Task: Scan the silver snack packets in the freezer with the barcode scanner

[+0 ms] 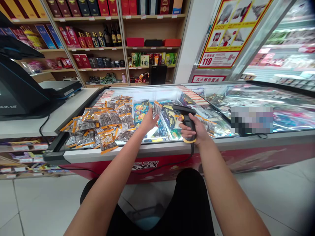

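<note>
My left hand (pixel 149 120) pinches a small orange-edged snack packet (pixel 157 108) and holds it up above the glass lid of a chest freezer. Facing it, my right hand (pixel 194 129) is wrapped round the handle of a black and yellow barcode scanner (pixel 188 121), whose head points left toward the packet. A cable runs down from the scanner's grip. To the left, a heap of similar packets (pixel 105 119) with orange ends lies on the glass. A few more packets (pixel 208 124) lie just right of the scanner, partly hidden by my right hand.
The chest freezer (pixel 81 157) has a grey rim and a red front; bagged goods show through its glass. A counter (pixel 29 126) with a dark scale-like machine (pixel 22 82) stands at the left. Stocked shelves (pixel 95 49) line the back wall. The scanner cable hangs along the freezer front.
</note>
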